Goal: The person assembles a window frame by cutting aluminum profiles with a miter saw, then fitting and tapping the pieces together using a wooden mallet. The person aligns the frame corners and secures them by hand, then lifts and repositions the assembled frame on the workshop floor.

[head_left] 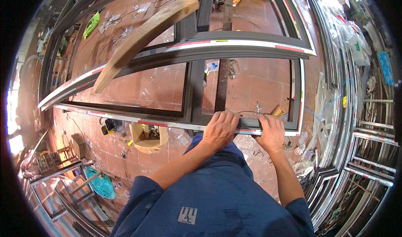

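A dark metal window frame [193, 90] with white and red protective tape along its edges lies in front of me, its near rail close to my body. My left hand [221, 131] is curled over that near rail, just right of the frame's crossbar. Farther right on the same rail, my right hand [271, 134] is also closed, its fingers over the inner edge. Part of the rail is hidden under both hands. A small wooden block [277, 110] shows beside the right fingers, inside the frame's opening.
Beyond lies a second taped frame [247, 35], with a wooden bar [144, 42] slanting across it. A cardboard box [147, 138] stands on the littered tile floor [113, 161] at left. Long metal profiles [335, 124] line the right side. A teal plastic bag [101, 184] lies lower left.
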